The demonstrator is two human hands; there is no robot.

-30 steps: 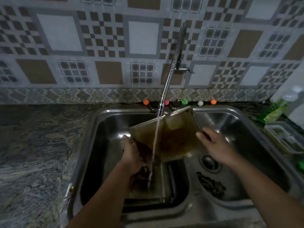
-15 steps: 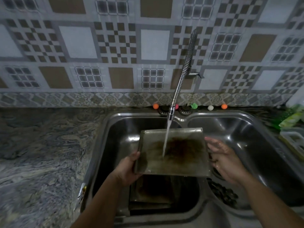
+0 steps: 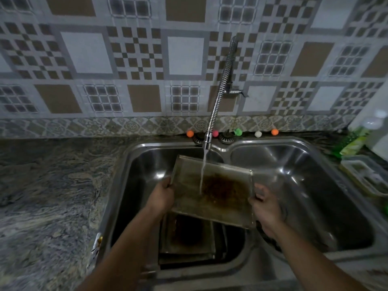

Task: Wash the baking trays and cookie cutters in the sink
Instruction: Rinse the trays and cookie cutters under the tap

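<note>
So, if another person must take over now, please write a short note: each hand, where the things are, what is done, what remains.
Left hand: grips the left edge of the baking tray.
Right hand: grips its right edge.
The tray is held tilted over the left basin of the sink, under the running tap; the water lands on its middle.
Done: rinsing has begun, but a brown baked-on patch remains in the centre.
Left: scrub this tray, then the stacked trays lying below in the left basin. Cookie cutters cannot be made out here.
</note>
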